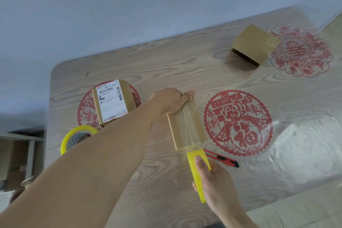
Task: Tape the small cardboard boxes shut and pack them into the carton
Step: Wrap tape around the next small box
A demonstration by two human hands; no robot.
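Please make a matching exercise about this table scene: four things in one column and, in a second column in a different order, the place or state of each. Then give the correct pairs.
Things
1. box with shipping label
2. utility knife
3. tape roll
4. box at far right

Places or states
A. held in the right hand
B. lies on its side, one end open
C. stands left of the left hand
D. lies on the table near the taped box

Pairs: 1-C, 2-D, 3-A, 4-B
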